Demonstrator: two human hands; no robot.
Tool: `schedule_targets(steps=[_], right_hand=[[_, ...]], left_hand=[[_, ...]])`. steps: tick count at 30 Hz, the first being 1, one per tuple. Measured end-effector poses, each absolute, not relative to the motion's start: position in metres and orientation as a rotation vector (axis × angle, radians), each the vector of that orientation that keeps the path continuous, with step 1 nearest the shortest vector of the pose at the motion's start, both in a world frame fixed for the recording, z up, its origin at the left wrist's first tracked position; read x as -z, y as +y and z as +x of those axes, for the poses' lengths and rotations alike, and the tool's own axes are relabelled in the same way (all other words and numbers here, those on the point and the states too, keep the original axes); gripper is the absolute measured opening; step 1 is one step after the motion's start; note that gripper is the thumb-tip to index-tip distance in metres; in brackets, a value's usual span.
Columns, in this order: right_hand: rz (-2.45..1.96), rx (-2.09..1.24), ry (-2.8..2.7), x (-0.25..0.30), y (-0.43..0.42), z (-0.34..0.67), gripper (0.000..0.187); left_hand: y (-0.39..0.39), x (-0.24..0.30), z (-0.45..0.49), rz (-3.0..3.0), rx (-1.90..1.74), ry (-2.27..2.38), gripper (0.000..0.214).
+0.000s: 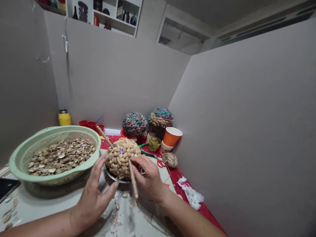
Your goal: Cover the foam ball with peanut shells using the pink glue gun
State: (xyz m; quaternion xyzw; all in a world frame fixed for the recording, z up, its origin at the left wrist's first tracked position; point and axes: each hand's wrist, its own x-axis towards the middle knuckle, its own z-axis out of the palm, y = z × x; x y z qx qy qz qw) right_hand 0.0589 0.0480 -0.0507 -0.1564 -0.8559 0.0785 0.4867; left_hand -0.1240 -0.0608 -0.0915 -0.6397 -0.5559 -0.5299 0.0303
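A round ball covered in peanut shells (120,161) sits in a shallow metal bowl (114,178), with a small purple spot on its front. One twine-wrapped stick (105,136) juts from its upper left. A second twine-wrapped stick (133,182) points from its front towards me. My right hand (148,174) pinches this second stick near the ball between thumb and forefinger. At the ball's left side, my left hand (95,194) is open, fingertips against or close to the shells and thumb by the bowl's rim.
A green colander (18,164) of shell pieces stands left, near a dark phone (8,188). Behind are two colourful balls (134,124), red cups (91,124), a yellow bottle (64,118) and an orange cup (171,137). Twine ball (170,159), red-handled scissors (161,163) and crumpled white plastic (191,194) lie right.
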Motion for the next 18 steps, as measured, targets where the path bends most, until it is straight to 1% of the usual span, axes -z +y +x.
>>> schedule_targets(steps=[8, 13, 15, 18], right_hand=[[-0.358, -0.174, -2.095, 0.051, 0.048, 0.063, 0.019], [-0.355, -0.115, -2.133, 0.047, 0.047, 0.060, 0.014], [-0.360, -0.089, -2.148, 0.045, 0.047, 0.059, 0.013], [-0.356, -0.066, -2.154, 0.044, 0.048, 0.060, 0.013]], left_hand=[[-0.064, 0.082, -0.121, -2.078, 1.507, -1.562, 0.069], [-0.066, 0.073, -0.116, -2.180, 1.415, -1.307, 0.066], [-0.063, 0.067, -0.113, -2.216, 1.386, -1.213, 0.063], [-0.056, 0.056, -0.110, -2.258, 1.409, -1.128, 0.050]])
